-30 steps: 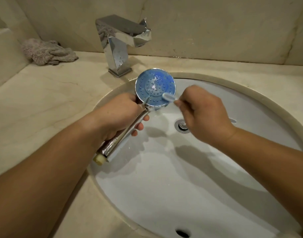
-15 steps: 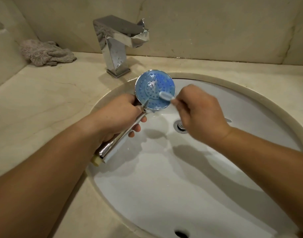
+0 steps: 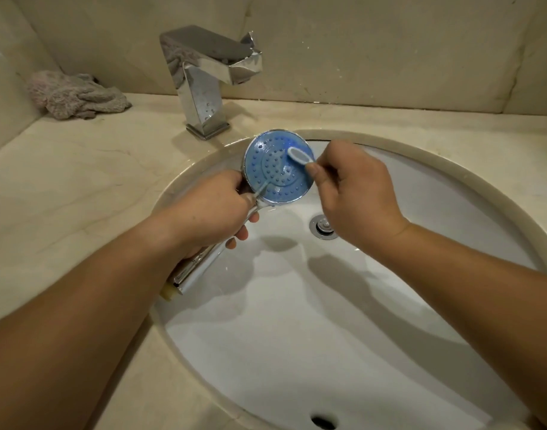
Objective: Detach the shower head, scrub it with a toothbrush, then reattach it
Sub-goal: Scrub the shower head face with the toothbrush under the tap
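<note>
Fingers first: the left hand (image 3: 213, 209) has its fingers curled round the chrome handle of the round blue-faced chrome shower head (image 3: 278, 167), while the right hand (image 3: 356, 193) pinches the pale blue-grey toothbrush (image 3: 300, 155) close behind its bristle end.

Nearest the person, the handle's cream threaded end (image 3: 169, 291) hangs over the near-left rim of the white oval sink basin (image 3: 297, 336). From there the long axis climbs away and to the right, up to the blue face, held above the basin's far-left rim and tilted towards the person. The brush lies on that face's upper right part, just left of the right fingertips, so the right hand is the nearer one for each stroke.

Beyond, on the far edge of the beige marble table (image 3: 80, 187), stands the square chrome tap (image 3: 208, 79).
</note>
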A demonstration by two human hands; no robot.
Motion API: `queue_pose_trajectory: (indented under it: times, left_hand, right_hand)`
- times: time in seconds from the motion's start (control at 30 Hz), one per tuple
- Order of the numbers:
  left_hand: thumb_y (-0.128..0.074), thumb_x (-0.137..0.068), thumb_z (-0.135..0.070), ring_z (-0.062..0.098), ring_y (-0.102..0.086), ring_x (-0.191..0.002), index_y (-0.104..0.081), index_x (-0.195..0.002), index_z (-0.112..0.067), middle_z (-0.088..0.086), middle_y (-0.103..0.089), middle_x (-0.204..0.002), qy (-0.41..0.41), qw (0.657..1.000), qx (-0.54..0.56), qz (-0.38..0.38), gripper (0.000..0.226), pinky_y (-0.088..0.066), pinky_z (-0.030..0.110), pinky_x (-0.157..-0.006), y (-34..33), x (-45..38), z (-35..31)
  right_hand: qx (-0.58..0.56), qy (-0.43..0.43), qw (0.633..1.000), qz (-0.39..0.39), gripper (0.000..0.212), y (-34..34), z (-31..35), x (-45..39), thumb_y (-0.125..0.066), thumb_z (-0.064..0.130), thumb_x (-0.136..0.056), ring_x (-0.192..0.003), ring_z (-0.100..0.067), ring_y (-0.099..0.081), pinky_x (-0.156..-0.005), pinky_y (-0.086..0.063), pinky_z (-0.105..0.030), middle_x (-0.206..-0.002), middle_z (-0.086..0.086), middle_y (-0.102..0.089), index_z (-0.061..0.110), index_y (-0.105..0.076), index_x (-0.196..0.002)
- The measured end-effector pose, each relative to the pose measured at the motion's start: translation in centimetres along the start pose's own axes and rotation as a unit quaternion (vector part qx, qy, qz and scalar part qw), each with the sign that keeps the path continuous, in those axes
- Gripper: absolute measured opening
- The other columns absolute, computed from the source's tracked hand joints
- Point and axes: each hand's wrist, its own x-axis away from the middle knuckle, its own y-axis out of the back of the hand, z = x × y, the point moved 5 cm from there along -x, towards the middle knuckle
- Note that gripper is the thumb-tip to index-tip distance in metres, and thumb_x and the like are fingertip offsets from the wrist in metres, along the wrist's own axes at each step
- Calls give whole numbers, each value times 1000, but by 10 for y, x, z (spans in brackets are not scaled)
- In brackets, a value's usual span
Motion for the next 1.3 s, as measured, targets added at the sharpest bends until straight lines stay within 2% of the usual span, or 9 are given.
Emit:
queue_pose_trajectory:
  times: [0.17,0.3,0.43,0.57,0.67,0.8,0.93,1.07,1.3]
  left_hand:
    - [-43,-105,-14,10,-62,-55,-61,-110,-19,6,-71,-95,-7,1000,0,-6,20,-52,26,-47,1,0,-3]
    - [-45,-105,-17,7,-62,-53,-61,-109,-20,3,-71,-94,-13,1000,-25,-7,17,-52,23,-46,0,-1,-2]
    - [-46,-105,-19,8,-64,-54,-61,-106,-21,2,-71,-93,-18,999,-25,-10,16,-51,25,-47,0,0,-3]
    - [-46,-105,-21,9,-65,-56,-61,-103,-22,0,-72,-94,-18,999,-49,-9,14,-51,22,-47,-1,1,-4]
    - [-47,-104,-21,12,-65,-60,-61,-103,-21,2,-71,-93,-19,1000,-25,-5,14,-53,27,-50,-2,1,-5]
    - [-46,-104,-19,14,-68,-63,-61,-108,-20,1,-72,-94,-15,999,-44,2,16,-54,26,-50,-5,0,-4]
    - [-45,-104,-17,15,-67,-63,-61,-107,-21,1,-72,-94,-17,999,-39,-2,16,-53,28,-51,-5,0,-4]
    - [-47,-104,-18,14,-68,-64,-60,-109,-21,0,-72,-93,-21,998,-56,-6,14,-52,26,-50,-5,-1,-5]
    - [-47,-104,-19,12,-67,-61,-61,-111,-23,0,-72,-94,-16,999,-39,-6,16,-52,25,-50,0,0,0]
  right_hand:
    - [5,-18,999,-29,20,9,-6,-10,-55,25,-95,-66,-21,-41,-58,-31,-34,-72,5,-44,16,-47,-79]
    - [34,69,997,9,20,-4,13,3,-55,26,-95,-64,-21,-40,-56,-35,-33,-75,6,-43,18,-47,-78]
    - [29,7,999,-21,22,8,-1,-11,-54,28,-96,-66,-24,-41,-58,-35,-37,-74,3,-45,18,-44,-78]
    - [49,83,995,5,20,-2,16,3,-53,26,-95,-64,-25,-44,-56,-37,-34,-76,4,-44,14,-50,-80]
    - [31,6,999,-26,20,8,3,-13,-53,27,-95,-68,-26,-44,-59,-38,-38,-76,2,-46,13,-49,-80]
    - [47,72,996,1,20,-3,22,-1,-53,27,-95,-65,-22,-39,-56,-34,-34,-76,5,-44,17,-46,-79]
    - [39,-7,999,-18,21,8,6,-15,-53,27,-96,-69,-27,-45,-59,-37,-38,-77,0,-48,17,-46,-80]
    - [63,67,996,5,19,0,27,-4,-53,26,-95,-66,-23,-40,-56,-34,-35,-77,4,-43,20,-43,-80]
    - [54,-16,998,5,20,12,-6,-7,-53,26,-97,-69,-23,-44,-59,-32,-34,-74,3,-48,16,-46,-80]
